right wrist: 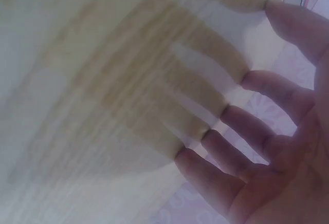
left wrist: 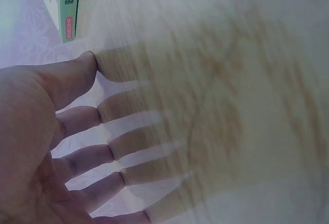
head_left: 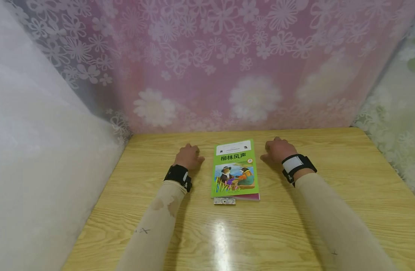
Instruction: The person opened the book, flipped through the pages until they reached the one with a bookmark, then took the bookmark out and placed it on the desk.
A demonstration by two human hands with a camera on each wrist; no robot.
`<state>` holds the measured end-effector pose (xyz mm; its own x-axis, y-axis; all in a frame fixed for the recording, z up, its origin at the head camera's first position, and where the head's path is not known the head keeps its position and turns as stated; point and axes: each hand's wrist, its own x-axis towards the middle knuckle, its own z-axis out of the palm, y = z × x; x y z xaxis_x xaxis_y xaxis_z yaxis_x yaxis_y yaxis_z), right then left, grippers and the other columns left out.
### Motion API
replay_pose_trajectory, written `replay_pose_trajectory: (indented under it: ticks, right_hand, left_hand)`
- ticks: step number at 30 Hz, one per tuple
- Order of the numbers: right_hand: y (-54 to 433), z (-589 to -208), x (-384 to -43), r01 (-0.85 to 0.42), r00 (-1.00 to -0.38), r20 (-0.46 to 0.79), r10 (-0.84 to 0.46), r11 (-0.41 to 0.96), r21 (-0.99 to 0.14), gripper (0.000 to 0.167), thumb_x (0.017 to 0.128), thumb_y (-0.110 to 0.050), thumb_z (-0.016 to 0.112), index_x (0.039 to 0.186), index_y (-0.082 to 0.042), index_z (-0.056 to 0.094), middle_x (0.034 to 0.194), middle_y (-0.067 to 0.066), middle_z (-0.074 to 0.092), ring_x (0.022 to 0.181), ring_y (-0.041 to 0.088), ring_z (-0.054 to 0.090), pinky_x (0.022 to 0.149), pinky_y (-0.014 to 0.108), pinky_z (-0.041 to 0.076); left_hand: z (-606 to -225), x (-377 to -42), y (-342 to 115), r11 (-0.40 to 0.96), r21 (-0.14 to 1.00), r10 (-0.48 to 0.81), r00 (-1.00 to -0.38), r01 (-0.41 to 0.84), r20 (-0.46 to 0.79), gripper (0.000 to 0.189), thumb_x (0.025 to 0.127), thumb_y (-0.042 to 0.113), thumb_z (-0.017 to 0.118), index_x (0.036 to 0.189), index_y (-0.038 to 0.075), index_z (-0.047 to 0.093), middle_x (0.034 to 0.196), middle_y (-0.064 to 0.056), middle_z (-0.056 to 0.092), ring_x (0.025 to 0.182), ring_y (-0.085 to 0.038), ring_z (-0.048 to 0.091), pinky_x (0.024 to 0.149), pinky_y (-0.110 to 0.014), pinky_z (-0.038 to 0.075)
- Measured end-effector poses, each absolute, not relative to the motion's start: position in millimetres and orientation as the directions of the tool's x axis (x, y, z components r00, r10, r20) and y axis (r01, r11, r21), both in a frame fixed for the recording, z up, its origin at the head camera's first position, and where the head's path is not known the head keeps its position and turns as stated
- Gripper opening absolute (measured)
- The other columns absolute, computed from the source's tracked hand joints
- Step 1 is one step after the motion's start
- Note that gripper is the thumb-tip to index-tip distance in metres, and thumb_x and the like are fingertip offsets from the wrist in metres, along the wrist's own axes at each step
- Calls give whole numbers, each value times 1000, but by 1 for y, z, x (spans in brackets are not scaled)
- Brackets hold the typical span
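Note:
A green book (head_left: 235, 169) with a picture of two dressed animals on its cover lies on the wooden table (head_left: 261, 233). My left hand (head_left: 189, 157) rests its fingertips on the table to the left of the book, apart from it. In the left wrist view the fingers (left wrist: 85, 157) are spread and hold nothing, with the book's spine (left wrist: 69, 8) beyond the thumb. To the book's right, my right hand (head_left: 279, 150) stands on its fingertips too. Its fingers (right wrist: 247, 126) are relaxed and bare in the right wrist view.
A small flat speckled piece (head_left: 224, 201) sticks out at the book's near edge. Behind the table hangs a pink flowered curtain (head_left: 207, 94). A pale wall (head_left: 41, 150) closes the left side, and a flowered curtain (head_left: 397, 98) the right.

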<state>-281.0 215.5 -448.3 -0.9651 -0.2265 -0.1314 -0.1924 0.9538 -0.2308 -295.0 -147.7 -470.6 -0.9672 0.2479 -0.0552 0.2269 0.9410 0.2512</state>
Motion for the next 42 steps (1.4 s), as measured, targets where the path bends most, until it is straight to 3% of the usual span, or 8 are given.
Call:
replay_pose_trajectory:
  ticks: [9,21,29,37,39,42]
  right_hand:
    - [216,-451,-281,-187,-967,-128,-222,953,-239,51,96,-35,74,128,2,65,117,28,57,103,49,59,83,61,53]
    - [217,-448,-283,-218,-963,-109,-245,952,-214,46,95,-35,74,120,3,66,108,25,57,90,45,61,79,57,54]
    - [217,-450,-286,-194,-964,-131,-230,951,-242,51,95,-35,75,125,5,66,113,28,57,97,48,62,83,58,54]
    - [222,-453,-287,-174,-970,-124,-209,953,-247,51,96,-36,73,126,4,65,114,28,57,97,47,61,81,60,54]
    - [219,-453,-286,-168,-970,-128,-205,953,-253,52,95,-37,74,127,4,65,115,28,57,99,48,61,81,60,54]
    - [214,-452,-286,-179,-968,-130,-215,953,-245,53,94,-38,75,126,3,65,115,27,58,98,48,61,80,60,55]
  left_hand:
    - [-466,-292,-146,946,252,232,-969,205,-85,42,104,34,63,135,6,63,122,-20,56,106,-43,61,88,-55,54]
    - [-470,-293,-146,938,274,238,-969,213,-62,41,102,35,67,131,6,65,121,-20,57,105,-42,62,87,-53,55]
    - [-472,-293,-147,938,270,238,-970,217,-48,37,103,35,66,126,6,66,120,-20,58,103,-41,62,87,-54,55]
    - [-464,-289,-138,941,284,200,-980,185,-24,36,103,32,67,126,6,69,126,-22,60,112,-44,60,93,-55,53]
    - [-460,-284,-135,941,296,179,-984,166,-19,29,102,30,68,119,6,72,122,-19,64,108,-41,62,91,-52,54]
    - [-451,-269,-128,921,349,175,-984,172,23,21,102,26,68,110,7,74,109,-14,71,89,-30,66,78,-43,55]
